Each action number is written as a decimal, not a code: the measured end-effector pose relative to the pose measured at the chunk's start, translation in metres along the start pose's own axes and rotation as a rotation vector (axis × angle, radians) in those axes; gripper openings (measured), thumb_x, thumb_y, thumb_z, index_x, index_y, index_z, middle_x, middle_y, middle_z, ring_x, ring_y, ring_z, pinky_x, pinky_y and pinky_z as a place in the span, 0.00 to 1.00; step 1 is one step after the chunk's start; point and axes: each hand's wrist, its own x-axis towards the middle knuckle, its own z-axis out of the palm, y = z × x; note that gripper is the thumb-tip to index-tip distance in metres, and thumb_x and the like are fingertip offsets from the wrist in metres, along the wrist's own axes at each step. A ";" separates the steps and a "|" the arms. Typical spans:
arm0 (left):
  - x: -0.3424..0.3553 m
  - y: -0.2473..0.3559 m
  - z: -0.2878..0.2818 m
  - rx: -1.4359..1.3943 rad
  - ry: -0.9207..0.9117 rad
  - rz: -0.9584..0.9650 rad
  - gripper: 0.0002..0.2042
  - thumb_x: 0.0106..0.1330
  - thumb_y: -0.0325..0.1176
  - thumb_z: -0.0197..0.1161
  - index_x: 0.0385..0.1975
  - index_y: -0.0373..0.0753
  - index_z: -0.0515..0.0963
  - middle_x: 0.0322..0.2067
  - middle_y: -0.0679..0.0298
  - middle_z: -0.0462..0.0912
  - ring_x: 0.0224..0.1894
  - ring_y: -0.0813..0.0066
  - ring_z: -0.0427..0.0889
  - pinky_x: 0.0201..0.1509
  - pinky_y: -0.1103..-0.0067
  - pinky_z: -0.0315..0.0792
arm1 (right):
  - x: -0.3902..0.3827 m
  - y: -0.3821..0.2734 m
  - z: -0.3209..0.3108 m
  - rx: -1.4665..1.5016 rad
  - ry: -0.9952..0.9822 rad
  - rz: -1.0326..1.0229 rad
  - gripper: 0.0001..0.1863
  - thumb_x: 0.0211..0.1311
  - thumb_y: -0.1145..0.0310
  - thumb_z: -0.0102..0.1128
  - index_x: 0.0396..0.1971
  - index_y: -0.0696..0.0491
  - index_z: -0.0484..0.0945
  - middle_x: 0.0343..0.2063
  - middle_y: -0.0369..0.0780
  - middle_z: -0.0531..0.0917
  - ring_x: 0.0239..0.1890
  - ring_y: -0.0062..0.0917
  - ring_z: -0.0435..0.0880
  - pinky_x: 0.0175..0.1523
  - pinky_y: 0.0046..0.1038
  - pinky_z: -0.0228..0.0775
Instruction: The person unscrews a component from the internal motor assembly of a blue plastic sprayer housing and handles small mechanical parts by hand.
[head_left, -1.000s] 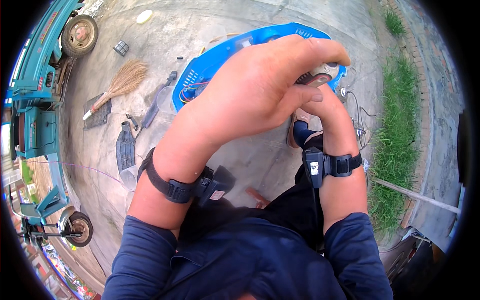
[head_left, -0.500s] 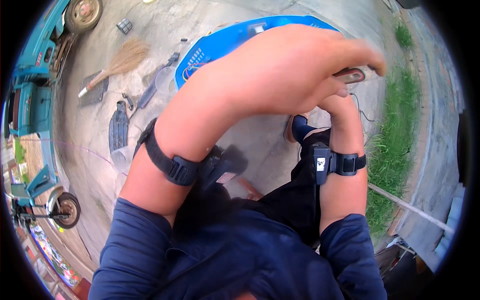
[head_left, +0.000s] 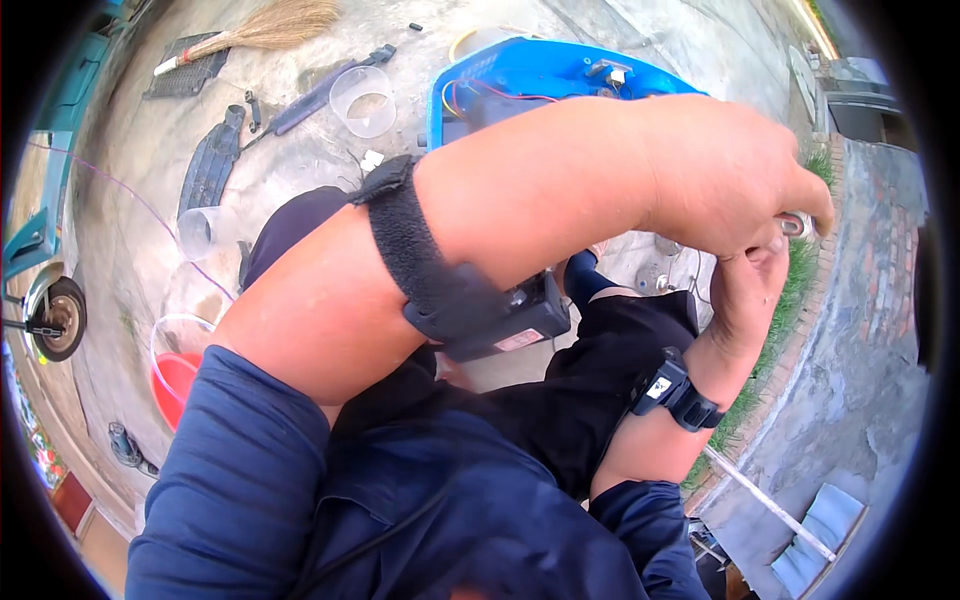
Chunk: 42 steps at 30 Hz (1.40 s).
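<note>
Metal piece [head_left: 793, 226] held out to the right, left fingers around it

Left hand [head_left: 725, 175]: arm crosses the body, hand well over on the right side. Fingers curled, narrow gap between index finger and thumb, and the piece sits in that gap. Only a small, rounded, ring-like end shows; the rest is covered by the hand. Seen from the knuckles, it lies to the right and slightly nearer the body. Long axis: cannot tell with so little exposed.

Right hand [head_left: 745, 300]: comes up from below, just under the left, fingertips bunched close to the left thumb. Partly covered; whether it grips the piece too, cannot tell. Left is the nearer hand, its fingers on the piece; right is just beside.

Around: blue plastic housing [head_left: 655, 84] beyond the left forearm, thin wires [head_left: 505, 94] inside it. Grass strip [head_left: 806, 278] behind the hands, to the right. Clear plastic tub [head_left: 343, 97] and broom [head_left: 275, 27] on the concrete, up and left, well apart from both hands. Red bucket [head_left: 178, 375] left of the left sleeve.
</note>
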 end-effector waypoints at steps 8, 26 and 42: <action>-0.012 -0.008 -0.010 -0.047 0.056 -0.104 0.20 0.68 0.40 0.64 0.60 0.48 0.79 0.44 0.50 0.82 0.50 0.50 0.83 0.56 0.63 0.76 | 0.007 -0.024 0.024 -0.192 0.159 -0.123 0.38 0.63 0.75 0.72 0.69 0.57 0.61 0.49 0.40 0.81 0.49 0.24 0.83 0.52 0.27 0.77; -0.107 -0.076 -0.040 0.535 0.180 -0.565 0.20 0.66 0.40 0.67 0.56 0.41 0.78 0.52 0.51 0.80 0.55 0.49 0.81 0.58 0.61 0.76 | 0.028 -0.077 -0.026 -0.583 -0.124 0.095 0.22 0.56 0.78 0.74 0.50 0.58 0.76 0.38 0.36 0.84 0.39 0.15 0.82 0.45 0.18 0.75; -0.109 -0.064 -0.042 0.551 0.071 -0.712 0.25 0.64 0.46 0.68 0.59 0.44 0.76 0.55 0.55 0.78 0.58 0.53 0.81 0.60 0.61 0.77 | 0.045 -0.106 -0.013 -1.011 -0.423 0.189 0.12 0.51 0.78 0.74 0.37 0.60 0.86 0.26 0.38 0.85 0.28 0.18 0.82 0.35 0.23 0.72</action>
